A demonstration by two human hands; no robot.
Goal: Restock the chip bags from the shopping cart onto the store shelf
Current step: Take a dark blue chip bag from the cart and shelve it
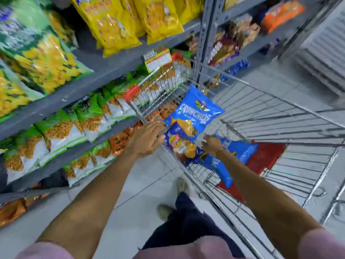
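A wire shopping cart (280, 116) stands at the right beside the grey store shelf (97, 77). Several chip bags lie in its near corner. A light blue Crunchex bag (196, 113) leans upright, with a dark blue Lay's bag (179, 144) in front of it. Another blue bag (225, 161) lies flat on a red bag (265, 157). My left hand (147, 140) curls over the cart's near rim next to the Lay's bag. My right hand (211, 145) is down inside the cart, fingers spread, touching the flat blue bag and the Lay's bag. It holds nothing that I can see.
Green, white, yellow and orange snack bags fill the shelf rows at the left. Yellow price tags (158, 60) hang from a shelf edge above the cart's far corner. A second rack (242, 34) stands behind the cart. My legs and shoes (179, 199) are on the tiled floor.
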